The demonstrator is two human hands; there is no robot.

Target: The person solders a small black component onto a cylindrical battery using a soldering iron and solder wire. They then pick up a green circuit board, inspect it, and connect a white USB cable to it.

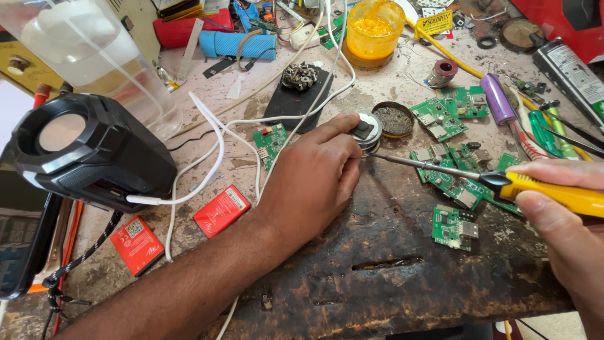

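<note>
On the scorched wooden work board, near its far edge, my left hand pins a small round silver metal disc with a dark piece on top, thumb and fingers closed narrowly around it. The disc sits just beside a shallow round tin of dark flux residue. It looks light and stiff, likely to skid on the board, so I judge the rim is the place to hold it, well away from the joint. My left forearm lies across the board, wrist low, palm down.

My right hand grips the yellow plastic handle of a soldering iron, fist wrapped firmly, the slim metal shaft angled left so its tip meets the disc's edge by my fingertips. Small green circuit boards lie scattered under the shaft.
</note>
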